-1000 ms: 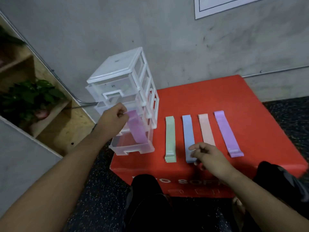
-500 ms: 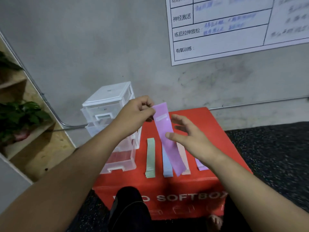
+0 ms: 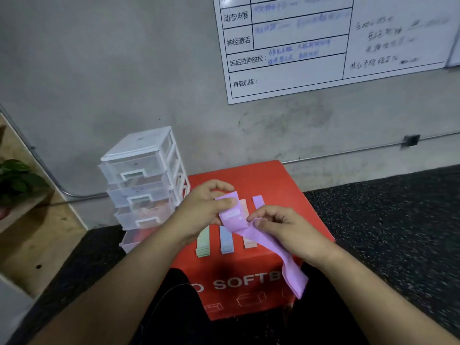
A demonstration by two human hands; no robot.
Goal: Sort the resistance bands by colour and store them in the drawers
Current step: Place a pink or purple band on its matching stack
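Both hands hold one purple resistance band [image 3: 271, 247] above the red soft box [image 3: 263, 175]. My left hand [image 3: 201, 207] pinches its upper end with thumb and fingers. My right hand [image 3: 281, 225] grips it lower down, and the loose end hangs toward my lap. On the box lie a green stack [image 3: 202, 245], a blue stack [image 3: 226, 241], a pink stack [image 3: 245, 206] and another purple band [image 3: 258, 201], all partly hidden by my hands. The clear drawer unit [image 3: 143, 180] stands on the box's left, its bottom drawer [image 3: 134, 239] pulled out.
A grey wall with a whiteboard chart [image 3: 336, 46] rises behind the box. Wooden shelving [image 3: 29, 232] with a green plant [image 3: 17, 180] stands at the left. Dark speckled floor [image 3: 385, 220] spreads to the right. My dark-clad knees are under the box's front.
My left hand lifted the purple band away from the open bottom drawer to above the box. My right hand left the blue stack and took hold of the band. The camera tilted up.
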